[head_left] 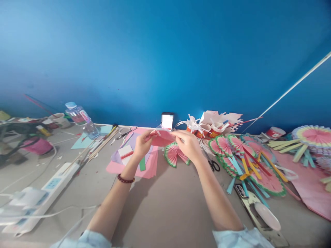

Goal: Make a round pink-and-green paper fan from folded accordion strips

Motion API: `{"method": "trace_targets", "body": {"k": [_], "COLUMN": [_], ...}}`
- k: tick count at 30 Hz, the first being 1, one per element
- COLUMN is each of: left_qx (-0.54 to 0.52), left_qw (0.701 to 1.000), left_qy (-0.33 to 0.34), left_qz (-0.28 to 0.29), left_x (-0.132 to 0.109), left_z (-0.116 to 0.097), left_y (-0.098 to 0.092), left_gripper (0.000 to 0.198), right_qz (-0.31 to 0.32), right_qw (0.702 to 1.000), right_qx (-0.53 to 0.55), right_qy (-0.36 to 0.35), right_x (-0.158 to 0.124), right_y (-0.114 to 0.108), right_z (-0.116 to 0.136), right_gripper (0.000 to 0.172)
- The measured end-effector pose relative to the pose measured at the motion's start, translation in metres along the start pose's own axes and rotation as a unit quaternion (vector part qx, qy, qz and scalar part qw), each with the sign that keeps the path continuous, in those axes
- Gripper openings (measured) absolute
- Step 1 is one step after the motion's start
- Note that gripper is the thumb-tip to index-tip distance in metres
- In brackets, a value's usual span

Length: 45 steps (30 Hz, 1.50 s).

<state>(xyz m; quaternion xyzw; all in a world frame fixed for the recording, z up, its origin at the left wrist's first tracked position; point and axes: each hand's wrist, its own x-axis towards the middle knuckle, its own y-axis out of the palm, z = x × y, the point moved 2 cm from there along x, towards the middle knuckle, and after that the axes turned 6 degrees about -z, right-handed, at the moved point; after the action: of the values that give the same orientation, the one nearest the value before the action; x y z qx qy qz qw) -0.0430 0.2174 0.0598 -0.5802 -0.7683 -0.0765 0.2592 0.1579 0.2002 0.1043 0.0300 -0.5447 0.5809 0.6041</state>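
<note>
A pink paper (162, 138) is held up between my two hands above the grey table (165, 206). My left hand (143, 142) pinches its left edge, and my right hand (188, 144) grips its right edge. Just below and behind my right hand, a pleated pink fan with a green rim (173, 155) lies on the table. Beneath my left hand are stacked pink sheets (151, 168), a purple sheet (116, 156), a white piece with a red stripe (126, 152) and a green strip (142, 164).
A phone (167, 121) leans against the blue wall. On the right lie black scissors (214, 165), many pleated fans (232, 146), paper cups (217, 130) and another phone (254, 210). A power strip (53, 186), wooden sticks (103, 144) and a bottle (82, 119) are on the left.
</note>
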Motion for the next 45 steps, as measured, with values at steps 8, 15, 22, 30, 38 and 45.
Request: {"method": "trace_targets", "body": {"k": [8, 15, 22, 30, 38, 45], "left_qx": [0.035, -0.011, -0.016, -0.025, -0.016, -0.031], "left_qw": [0.998, 0.996, 0.994, 0.994, 0.993, 0.994], "left_qy": [0.020, 0.016, 0.009, 0.004, 0.000, -0.020], "left_qz": [0.039, 0.082, 0.105, 0.109, 0.117, 0.103], "left_x": [-0.002, -0.002, -0.004, -0.004, -0.003, -0.002], "left_z": [-0.001, -0.006, -0.009, -0.006, -0.008, -0.010], "left_y": [-0.002, 0.000, 0.001, 0.001, -0.001, -0.002], "left_gripper": [0.025, 0.028, 0.035, 0.036, 0.036, 0.031], "right_qz": [-0.017, -0.035, -0.018, -0.004, 0.003, -0.043], "right_qw": [0.999, 0.998, 0.997, 0.997, 0.997, 0.996], "right_qx": [-0.027, -0.049, -0.078, -0.077, -0.075, -0.037], "right_qy": [0.012, 0.013, 0.019, 0.007, 0.026, 0.065], "right_x": [0.000, 0.001, 0.000, 0.002, 0.000, 0.000], "right_y": [0.003, 0.004, 0.007, 0.011, 0.010, 0.005], "right_z": [0.001, 0.002, 0.000, -0.001, 0.000, -0.003], "right_gripper": [0.023, 0.012, 0.006, 0.011, 0.017, 0.013]}}
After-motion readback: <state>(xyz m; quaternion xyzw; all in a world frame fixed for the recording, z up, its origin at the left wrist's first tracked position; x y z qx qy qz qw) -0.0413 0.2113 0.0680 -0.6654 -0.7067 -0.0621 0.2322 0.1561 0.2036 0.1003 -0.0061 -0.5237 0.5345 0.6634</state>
